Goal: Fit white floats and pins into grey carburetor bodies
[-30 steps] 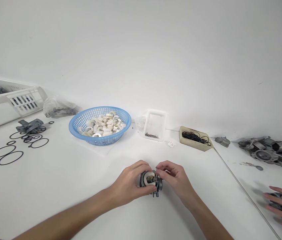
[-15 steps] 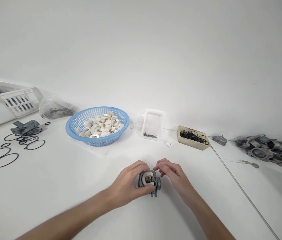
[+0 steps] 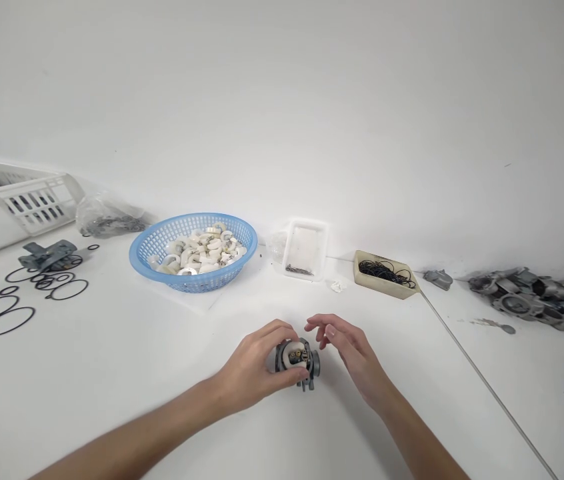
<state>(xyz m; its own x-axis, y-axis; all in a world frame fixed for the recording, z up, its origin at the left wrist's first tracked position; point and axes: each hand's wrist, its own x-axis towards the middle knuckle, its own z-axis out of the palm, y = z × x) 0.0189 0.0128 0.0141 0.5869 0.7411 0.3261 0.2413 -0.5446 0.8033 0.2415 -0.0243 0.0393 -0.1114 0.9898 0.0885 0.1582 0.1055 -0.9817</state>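
My left hand grips a grey metal carburetor body on the white table, thumb on the near side and fingers over the far side. A white ring-shaped float sits in the carburetor's upward-facing opening, with small brass parts beside it. Just right of the carburetor, my right hand hovers with its fingers loosely curled and apart. Nothing shows between the right fingertips.
Behind are a blue basket of white floats, a white tray holding small pins, and a scoop of black rings with a long handle. Carburetor bodies and O-rings lie left; grey metal bowls are piled right.
The right fingers have parted and moved slightly away from the carburetor; the pinch at its top edge has loosened. My left hand keeps its hold.
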